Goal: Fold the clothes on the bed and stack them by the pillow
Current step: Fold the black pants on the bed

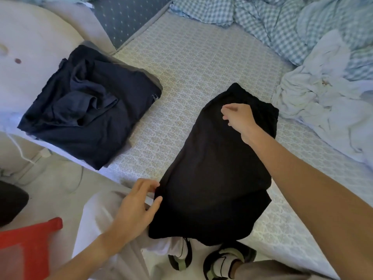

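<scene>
A black garment [214,168] lies flattened on the patterned mattress of the bed [191,63], its near end hanging over the bed's edge above a pair of dark shoes with pale trim [220,259] on the floor. The left hand [139,207] rests at the garment's near left edge, fingers spread and only lightly bent, their tips touching the cloth without closing round it. The right hand [239,120] is at the far end of the same garment, its fingers curled down onto the cloth; whether they actually pinch a fold cannot be told from this angle. To the left, a stack of dark navy folded clothes [88,106] sits beside a pale pillow [30,53], its far corner overlapping a grey piece beneath. On the right side of the bed a crumpled white garment [323,98] lies unfolded, touching a rumpled blue-and-white checked duvet [272,21] that runs along the far edge. A red plastic object [28,245] shows at the lower left, near the floor.
</scene>
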